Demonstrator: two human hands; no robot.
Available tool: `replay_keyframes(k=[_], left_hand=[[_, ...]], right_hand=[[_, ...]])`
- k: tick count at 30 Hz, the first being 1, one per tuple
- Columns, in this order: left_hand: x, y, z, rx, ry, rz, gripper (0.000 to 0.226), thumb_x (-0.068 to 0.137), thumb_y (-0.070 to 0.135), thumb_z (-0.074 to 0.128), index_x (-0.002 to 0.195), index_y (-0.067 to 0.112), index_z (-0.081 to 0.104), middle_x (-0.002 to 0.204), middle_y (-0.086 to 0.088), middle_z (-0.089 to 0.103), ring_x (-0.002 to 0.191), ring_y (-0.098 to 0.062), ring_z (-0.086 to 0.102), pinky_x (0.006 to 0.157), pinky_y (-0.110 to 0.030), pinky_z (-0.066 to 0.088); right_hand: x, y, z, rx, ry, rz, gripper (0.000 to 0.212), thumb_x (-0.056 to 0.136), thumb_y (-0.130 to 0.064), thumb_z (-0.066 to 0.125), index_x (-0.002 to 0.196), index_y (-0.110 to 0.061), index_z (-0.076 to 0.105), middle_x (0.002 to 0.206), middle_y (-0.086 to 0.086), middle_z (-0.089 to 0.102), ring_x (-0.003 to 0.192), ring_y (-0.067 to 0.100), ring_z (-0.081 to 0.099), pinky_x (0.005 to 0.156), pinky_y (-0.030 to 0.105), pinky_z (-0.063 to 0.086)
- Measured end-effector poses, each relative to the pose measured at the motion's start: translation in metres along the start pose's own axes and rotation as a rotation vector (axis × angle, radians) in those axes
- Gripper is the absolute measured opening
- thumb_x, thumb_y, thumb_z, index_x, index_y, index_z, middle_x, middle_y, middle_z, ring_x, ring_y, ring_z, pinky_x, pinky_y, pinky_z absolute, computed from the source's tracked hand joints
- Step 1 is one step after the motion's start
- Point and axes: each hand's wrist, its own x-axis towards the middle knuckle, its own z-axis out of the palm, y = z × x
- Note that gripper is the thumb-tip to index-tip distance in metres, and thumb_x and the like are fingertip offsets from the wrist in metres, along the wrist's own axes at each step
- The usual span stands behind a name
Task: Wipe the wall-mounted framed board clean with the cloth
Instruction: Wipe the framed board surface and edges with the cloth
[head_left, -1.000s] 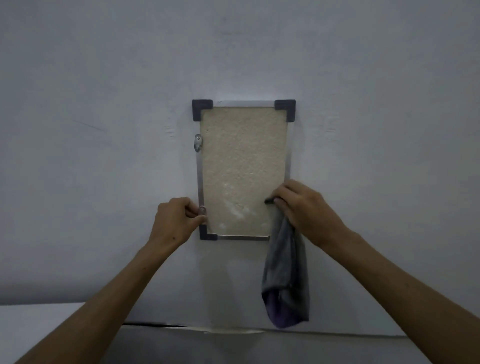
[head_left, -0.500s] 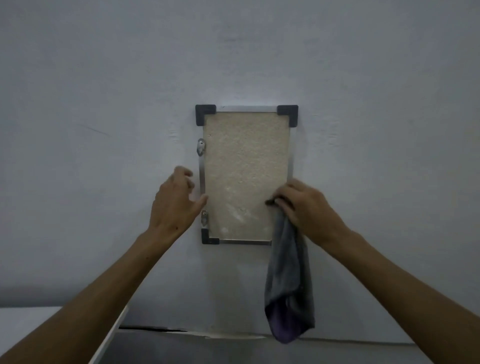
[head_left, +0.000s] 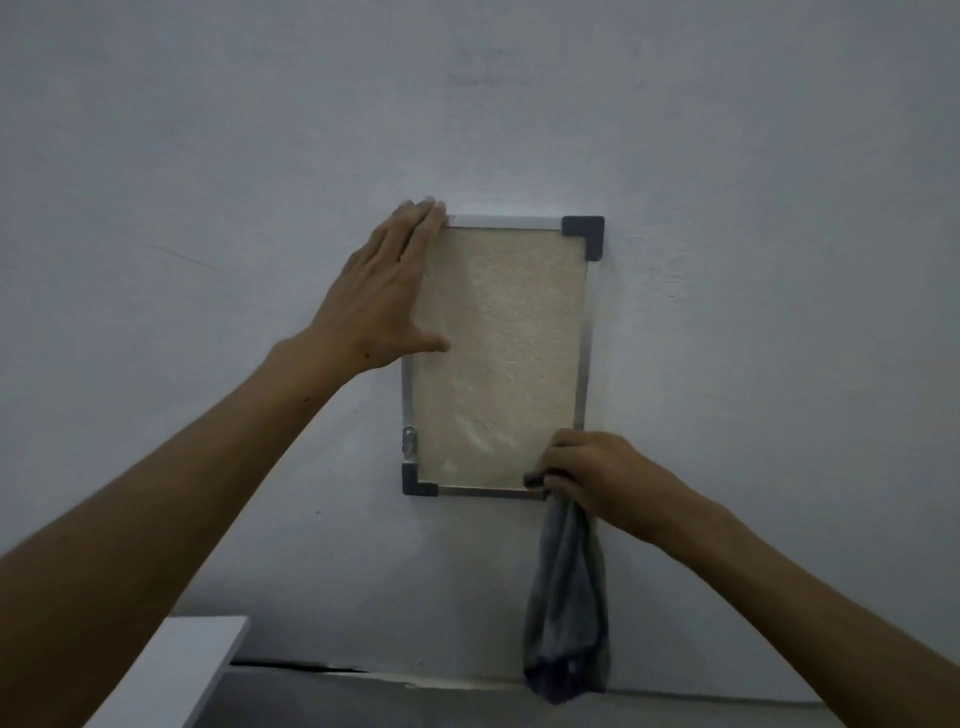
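On the wall in front of me, the framed board (head_left: 501, 358) is hanging, and my left hand (head_left: 382, 291) is lying flat and open on its top left corner to keep it from wobbling. My right hand (head_left: 597, 473) is squeezing the soft grey cloth (head_left: 566, 613) at the bottom right corner. I am thinking I should be rubbing gently, because the middle looks bumpy and the metal frame looks smooth.

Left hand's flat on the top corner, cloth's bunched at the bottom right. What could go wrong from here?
1. The cloth mostly dangles below the right hand, so little fabric may meet the board when wiping.
2. The left hand covers the upper-left corner; that patch could go unwiped.
3. A bracket sticks out at the lower left edge; the cloth might snag on it.
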Motion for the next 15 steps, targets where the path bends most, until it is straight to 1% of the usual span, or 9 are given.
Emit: replay_keyframes(k=[1,2,5,6,7,9,12,13,15], left_hand=[[0.0,-0.001,0.0,0.011,0.0,0.006,0.132,0.062,0.043,0.091,0.158,0.01,0.007,0.166,-0.007,0.009,0.154,-0.024,0.007,0.121,-0.05,0.026],[0.001,-0.003,0.0,0.021,0.009,0.015,0.132,0.061,0.043,0.091,0.158,0.009,0.008,0.165,-0.007,0.012,0.153,-0.025,0.011,0.12,-0.05,0.028],[0.001,-0.008,-0.001,0.031,0.039,0.032,0.132,0.058,0.045,0.091,0.158,0.01,0.012,0.16,-0.007,0.021,0.147,-0.027,0.023,0.113,-0.05,0.038],[0.001,-0.009,-0.001,0.035,0.043,0.036,0.132,0.057,0.046,0.091,0.158,0.011,0.013,0.159,-0.006,0.022,0.145,-0.026,0.026,0.112,-0.05,0.04],[0.001,-0.011,-0.001,0.037,0.048,0.043,0.132,0.057,0.047,0.091,0.158,0.012,0.013,0.158,-0.006,0.023,0.144,-0.026,0.027,0.11,-0.049,0.041],[0.001,-0.014,0.0,0.038,0.058,0.056,0.13,0.057,0.047,0.091,0.157,0.014,0.015,0.157,-0.005,0.024,0.142,-0.026,0.029,0.109,-0.049,0.042],[0.002,-0.016,0.0,0.042,0.05,0.066,0.129,0.057,0.047,0.091,0.157,0.014,0.016,0.157,-0.005,0.024,0.141,-0.027,0.029,0.106,-0.051,0.044],[0.002,-0.017,0.0,0.044,0.046,0.065,0.13,0.057,0.047,0.091,0.157,0.015,0.016,0.157,-0.005,0.023,0.142,-0.027,0.028,0.106,-0.051,0.045],[0.002,-0.017,0.0,0.05,0.037,0.069,0.13,0.057,0.047,0.092,0.157,0.015,0.016,0.158,-0.005,0.022,0.143,-0.027,0.027,0.106,-0.052,0.046]], right_hand=[[0.007,0.001,-0.01,-0.016,0.054,0.007,0.017,0.098,-0.018,0.06,0.107,-0.011,0.072,0.108,0.003,0.065,0.095,0.022,0.064,0.087,0.035,0.052],[0.014,0.002,-0.02,-0.038,0.143,0.013,0.015,0.097,-0.017,0.061,0.105,-0.01,0.072,0.106,0.005,0.065,0.092,0.022,0.065,0.086,0.036,0.053],[0.029,0.001,-0.043,-0.043,0.453,0.03,0.012,0.096,-0.012,0.062,0.103,-0.005,0.07,0.103,0.008,0.065,0.089,0.021,0.064,0.084,0.034,0.055],[0.031,-0.001,-0.043,-0.047,0.522,0.026,0.013,0.096,-0.01,0.062,0.104,-0.003,0.07,0.103,0.009,0.065,0.089,0.021,0.064,0.084,0.033,0.056],[0.03,-0.002,-0.04,-0.061,0.553,0.017,0.013,0.097,-0.009,0.062,0.105,-0.002,0.069,0.103,0.01,0.065,0.09,0.023,0.064,0.084,0.034,0.056],[0.024,-0.005,-0.025,-0.099,0.503,-0.019,0.017,0.098,-0.01,0.061,0.111,-0.001,0.067,0.105,0.011,0.063,0.09,0.024,0.063,0.082,0.036,0.056],[0.002,-0.008,0.008,-0.138,0.243,-0.093,0.019,0.098,-0.012,0.062,0.116,-0.007,0.066,0.104,0.007,0.062,0.084,0.021,0.062,0.074,0.036,0.056],[-0.003,-0.01,0.018,-0.131,0.149,-0.101,0.02,0.098,-0.013,0.061,0.117,-0.009,0.066,0.106,0.006,0.062,0.084,0.021,0.062,0.074,0.035,0.056],[-0.007,-0.011,0.026,-0.091,0.003,-0.082,0.022,0.099,-0.012,0.058,0.119,-0.013,0.067,0.112,0.003,0.062,0.092,0.021,0.062,0.08,0.032,0.052]])
